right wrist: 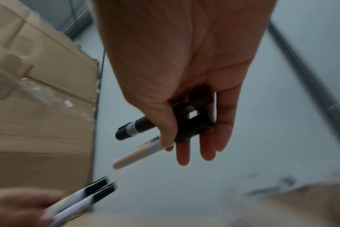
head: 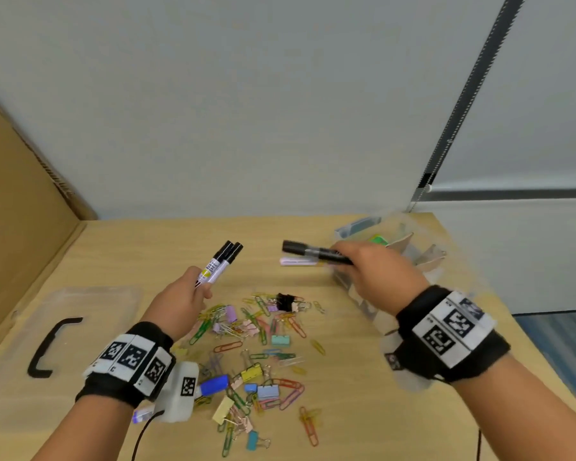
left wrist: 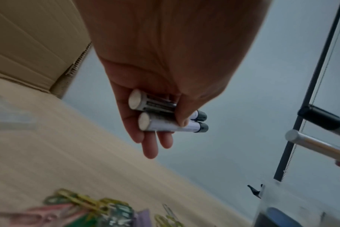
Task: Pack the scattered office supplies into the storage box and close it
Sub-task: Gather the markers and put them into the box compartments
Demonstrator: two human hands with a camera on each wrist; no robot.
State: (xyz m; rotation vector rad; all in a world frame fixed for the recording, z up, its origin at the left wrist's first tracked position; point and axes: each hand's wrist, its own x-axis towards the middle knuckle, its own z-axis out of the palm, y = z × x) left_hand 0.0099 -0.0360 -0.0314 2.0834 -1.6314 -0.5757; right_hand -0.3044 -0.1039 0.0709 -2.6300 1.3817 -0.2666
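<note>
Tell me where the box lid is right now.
In the head view the lid lies flat at the table's left, black handle up, beside the cardboard, left of the clips.

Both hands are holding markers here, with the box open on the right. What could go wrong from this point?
The right hand grips two markers splayed at different angles, so one may slip before reaching the storage box. The left hand holds its two markers near their ends, a weak hold. A dropped marker could scatter the paper clips.
</note>
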